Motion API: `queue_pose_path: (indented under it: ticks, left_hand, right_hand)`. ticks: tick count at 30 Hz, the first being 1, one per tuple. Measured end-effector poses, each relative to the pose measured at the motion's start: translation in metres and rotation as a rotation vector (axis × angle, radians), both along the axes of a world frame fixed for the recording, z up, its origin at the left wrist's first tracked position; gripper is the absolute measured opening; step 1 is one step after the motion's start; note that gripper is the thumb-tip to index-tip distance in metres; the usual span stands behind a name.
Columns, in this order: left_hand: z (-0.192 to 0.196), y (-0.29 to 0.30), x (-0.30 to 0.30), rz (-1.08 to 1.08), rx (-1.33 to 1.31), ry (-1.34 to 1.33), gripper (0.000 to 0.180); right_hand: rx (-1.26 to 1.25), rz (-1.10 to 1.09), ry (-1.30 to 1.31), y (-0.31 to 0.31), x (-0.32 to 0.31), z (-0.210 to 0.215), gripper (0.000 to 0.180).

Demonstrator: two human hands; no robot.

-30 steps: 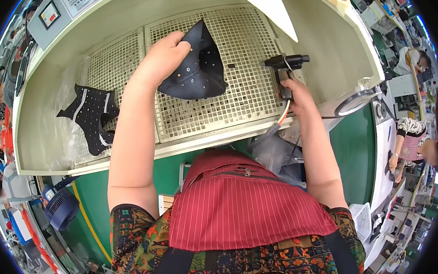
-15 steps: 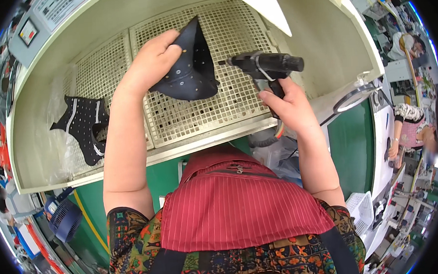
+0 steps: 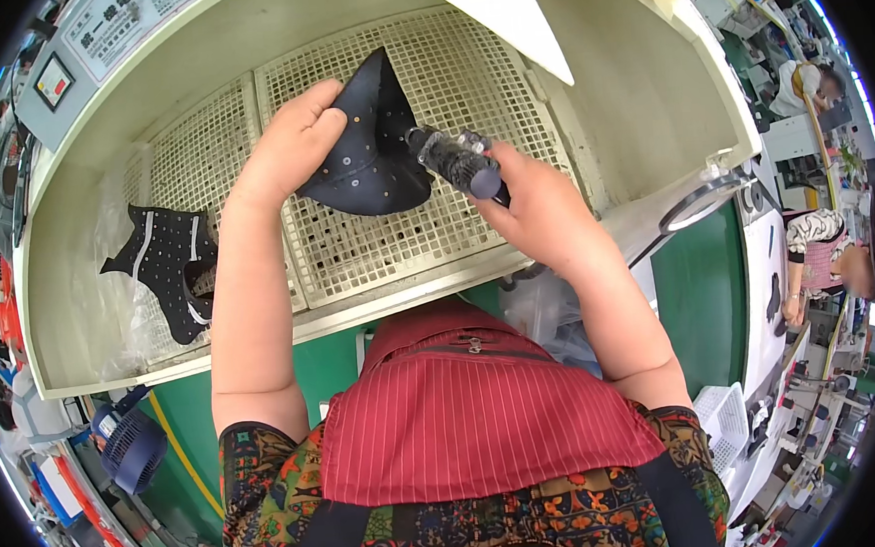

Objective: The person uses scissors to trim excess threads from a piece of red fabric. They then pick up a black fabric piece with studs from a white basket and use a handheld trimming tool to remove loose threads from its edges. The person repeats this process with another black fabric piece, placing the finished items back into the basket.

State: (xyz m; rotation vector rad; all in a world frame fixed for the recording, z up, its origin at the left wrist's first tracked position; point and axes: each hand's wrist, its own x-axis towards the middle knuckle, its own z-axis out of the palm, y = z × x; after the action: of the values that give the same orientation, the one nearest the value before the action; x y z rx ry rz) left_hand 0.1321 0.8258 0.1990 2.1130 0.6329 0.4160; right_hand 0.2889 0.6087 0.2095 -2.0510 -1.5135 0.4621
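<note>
My left hand [image 3: 292, 147] pinches the upper left edge of a dark navy piece [image 3: 366, 168], thumb on top. It is curved like a shoe upper, with small punched holes and a pointed top, and is held above the grid floor of a pale tray. My right hand [image 3: 544, 207] is wrapped round a black spray gun [image 3: 461, 162]. Its front end is at the right side of the navy piece, by the open fold; whether they touch I cannot tell. The gun's grip is mostly hidden by my hand.
A black dotted piece [image 3: 162, 270] with pale strips lies at the left of the pale tray [image 3: 59, 307], by clear plastic film [image 3: 125, 323]. A white pointed sheet [image 3: 533, 27] hangs over the back. A round-rimmed object [image 3: 704, 202] is at the right edge. Co-workers sit far right.
My right hand has moved left and turned the spray gun, bringing its front end to the navy piece. My left hand and the navy piece have shifted slightly.
</note>
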Motion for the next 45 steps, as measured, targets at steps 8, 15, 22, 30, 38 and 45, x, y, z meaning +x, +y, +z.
queue_pose_path:
  ticks: [8,15,22,30,38,45]
  left_hand:
    - [0.005,-0.005,0.005,-0.022,-0.038,-0.022,0.02]
    - [0.002,-0.006,0.015,-0.059,-0.025,0.035,0.023]
    - [-0.003,-0.011,0.006,-0.07,-0.056,0.005,0.022]
    - [-0.012,-0.027,-0.013,0.037,-0.143,0.003,0.023]
    - [-0.023,-0.053,-0.037,0.126,-0.127,0.015,0.019]
    - [-0.055,-0.081,-0.067,0.306,-0.178,0.043,0.018]
  right_hand:
    - [-0.086,0.044,-0.136,-0.004,-0.001,0.011,0.043]
    - [0.067,-0.087,-0.149,0.0,0.001,-0.004,0.043]
    - [-0.054,-0.009,-0.122,-0.022,0.002,0.006,0.042]
    - [-0.021,-0.03,0.02,-0.011,0.004,0.0,0.041]
    - [-0.074,-0.065,0.126,-0.045,0.017,-0.006,0.04]
    - [-0.06,-0.11,0.316,-0.071,0.015,0.001,0.036]
